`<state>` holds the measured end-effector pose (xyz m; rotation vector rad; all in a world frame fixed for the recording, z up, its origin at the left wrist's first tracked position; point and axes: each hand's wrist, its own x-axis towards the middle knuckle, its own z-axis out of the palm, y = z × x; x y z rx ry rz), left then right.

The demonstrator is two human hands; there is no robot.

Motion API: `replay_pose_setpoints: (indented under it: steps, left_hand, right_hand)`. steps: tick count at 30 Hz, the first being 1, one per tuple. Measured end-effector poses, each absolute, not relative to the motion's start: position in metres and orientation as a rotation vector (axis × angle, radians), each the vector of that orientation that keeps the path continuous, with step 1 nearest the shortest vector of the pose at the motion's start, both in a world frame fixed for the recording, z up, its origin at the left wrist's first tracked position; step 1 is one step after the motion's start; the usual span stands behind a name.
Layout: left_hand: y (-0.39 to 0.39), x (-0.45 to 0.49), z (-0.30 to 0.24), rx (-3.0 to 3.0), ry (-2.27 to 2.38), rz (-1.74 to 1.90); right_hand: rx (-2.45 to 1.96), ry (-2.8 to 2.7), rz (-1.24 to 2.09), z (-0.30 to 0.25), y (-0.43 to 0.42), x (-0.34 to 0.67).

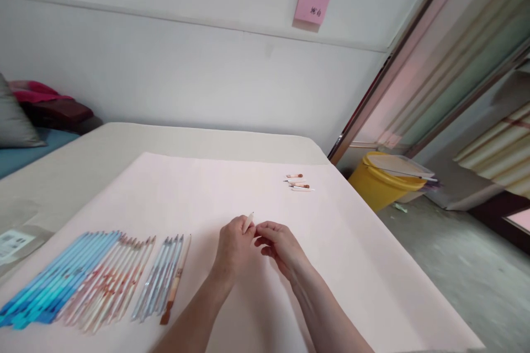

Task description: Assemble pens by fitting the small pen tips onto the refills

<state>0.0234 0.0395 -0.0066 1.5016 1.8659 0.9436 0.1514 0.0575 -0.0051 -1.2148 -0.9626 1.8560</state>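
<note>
My left hand (234, 245) is closed around a pale pen barrel (248, 223), whose dark point sticks up above the fingers. Its lower part is hidden in the hand. Close beside it, my right hand (279, 245) has thumb and index finger pinched together near the barrel; whatever is between them is too small to make out. To the left lies a single pen (177, 281) with a brown end. Next to it are rows of grey pens (163, 276), pinkish-white pens (114, 281) and blue pens (62, 276). Small brown-ended pen parts (298, 185) and thin sticks lie farther off.
A pale pink sheet (199, 193) covers much of the cream table (232, 143). Clear plastic packaging (19, 242) lies at the left edge. Right of the table stands a yellow bin (372, 182). A pink note (313, 0) is taped to the wall behind.
</note>
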Motion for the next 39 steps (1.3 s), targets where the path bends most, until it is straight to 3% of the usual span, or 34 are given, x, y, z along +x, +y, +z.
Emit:
replay_pose_setpoints:
  steps: [39]
  left_hand:
    - [0.0381, 0.0247, -0.0057, 1.359, 1.751, 1.089]
  right_hand:
    - [-1.172, -0.752, 1.891, -0.0116, 0.0592, 0.1475]
